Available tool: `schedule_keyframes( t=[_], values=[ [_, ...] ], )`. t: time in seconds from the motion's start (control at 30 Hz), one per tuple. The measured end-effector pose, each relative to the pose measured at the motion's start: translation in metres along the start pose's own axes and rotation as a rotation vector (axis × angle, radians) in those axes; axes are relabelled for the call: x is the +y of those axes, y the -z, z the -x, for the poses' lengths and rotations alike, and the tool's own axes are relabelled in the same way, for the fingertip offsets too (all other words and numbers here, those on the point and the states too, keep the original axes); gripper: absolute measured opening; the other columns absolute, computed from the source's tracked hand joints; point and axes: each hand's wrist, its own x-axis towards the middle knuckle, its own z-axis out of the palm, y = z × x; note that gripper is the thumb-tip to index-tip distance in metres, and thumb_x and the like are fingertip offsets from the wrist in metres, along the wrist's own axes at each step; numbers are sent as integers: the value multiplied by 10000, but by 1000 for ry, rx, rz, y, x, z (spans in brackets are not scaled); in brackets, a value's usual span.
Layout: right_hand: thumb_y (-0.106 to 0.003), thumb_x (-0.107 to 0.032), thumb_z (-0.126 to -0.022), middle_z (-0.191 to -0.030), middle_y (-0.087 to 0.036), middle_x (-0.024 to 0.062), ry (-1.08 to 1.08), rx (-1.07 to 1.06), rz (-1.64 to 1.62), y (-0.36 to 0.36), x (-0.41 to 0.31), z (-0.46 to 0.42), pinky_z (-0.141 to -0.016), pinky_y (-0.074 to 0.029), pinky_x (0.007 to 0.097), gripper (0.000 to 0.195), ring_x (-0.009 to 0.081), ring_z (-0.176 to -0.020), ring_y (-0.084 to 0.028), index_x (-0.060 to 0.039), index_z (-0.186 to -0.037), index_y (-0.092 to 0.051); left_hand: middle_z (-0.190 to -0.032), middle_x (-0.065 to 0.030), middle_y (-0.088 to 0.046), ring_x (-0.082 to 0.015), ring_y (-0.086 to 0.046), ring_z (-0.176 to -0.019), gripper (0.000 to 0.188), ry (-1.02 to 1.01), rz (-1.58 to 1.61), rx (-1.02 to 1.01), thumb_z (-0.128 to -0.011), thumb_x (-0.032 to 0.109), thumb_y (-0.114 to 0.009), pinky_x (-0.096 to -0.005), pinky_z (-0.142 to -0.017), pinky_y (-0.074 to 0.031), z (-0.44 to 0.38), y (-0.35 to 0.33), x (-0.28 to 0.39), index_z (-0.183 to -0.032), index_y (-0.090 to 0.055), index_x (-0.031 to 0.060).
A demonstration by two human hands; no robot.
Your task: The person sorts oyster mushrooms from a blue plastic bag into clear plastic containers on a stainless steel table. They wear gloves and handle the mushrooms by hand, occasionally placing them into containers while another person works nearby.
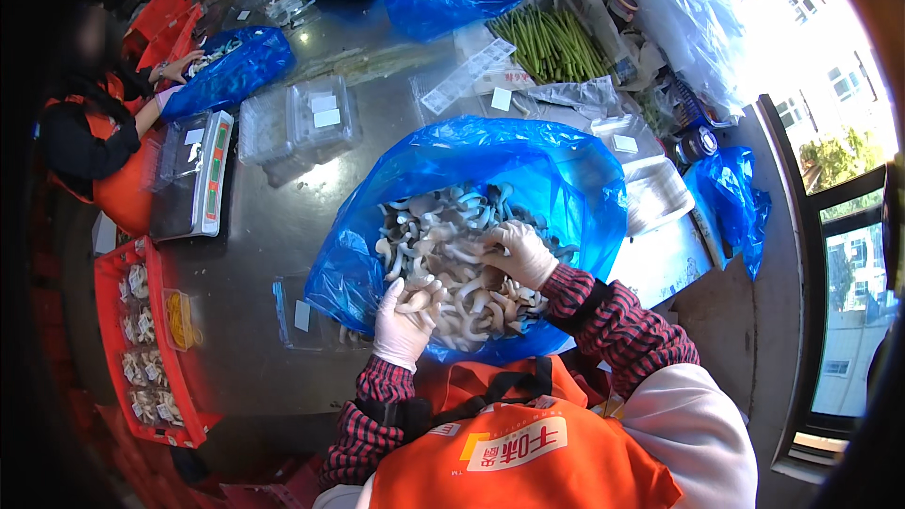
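Before me a large blue plastic bag (346,233) lies wide open, filled with pale, curved-stemmed mushrooms (470,304) with greyish caps. Several mushrooms (421,301) rest in the cupped fingers of my left hand (403,329), at the bag's near left rim. Over the middle of the pile is my right hand (522,253), its fingers curled down towards the mushrooms; whether anything is between the fingertips is hidden. Both hands wear thin whitish gloves. Just left of the bag, a clear plastic tray (311,325) with a white card lies on the metal table (240,325).
A co-worker (106,134) reaches into another blue bag (247,74) beside a weighing scale (212,177). Clear trays (300,120) stand nearby. At left, a red crate (152,339) holds packed mushrooms, beside a tub of yellow bands (181,319). Green stalks (555,46) and white trays (654,194) lie right.
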Motion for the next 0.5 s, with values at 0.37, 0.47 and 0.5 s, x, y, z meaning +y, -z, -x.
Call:
schedule_keyframes(
  t=[0.37,0.47,0.5],
  values=[
    [-643,-63,-603,-682,-553,108,233,151,-55,14,-68,12,-557,-443,411,223,320,-650,-561,-53,-818,-583,-1064,-94,-607,-270,-525,-1105,460,58,-8,-65,-943,393,-413,-386,-922,-439,-11,-33,-29,-1212,-525,38],
    [-654,-55,-611,-689,-559,87,232,209,-70,2,-72,21,-621,-449,394,251,313,-686,-555,-63,-855,-593,-1231,-100,-542,-252,-499,-1140,515,76,32,-105,-931,439,-428,-394,-945,-413,-15,-29,-29,-1291,-444,70],
    [-656,-53,-611,-690,-559,83,196,173,-100,-1,-72,25,-634,-449,391,263,312,-690,-553,-66,-866,-597,-1248,-115,-522,-261,-480,-1160,527,69,4,-128,-929,436,-439,-399,-969,-388,-16,-27,-30,-1297,-429,59]
  ],
)
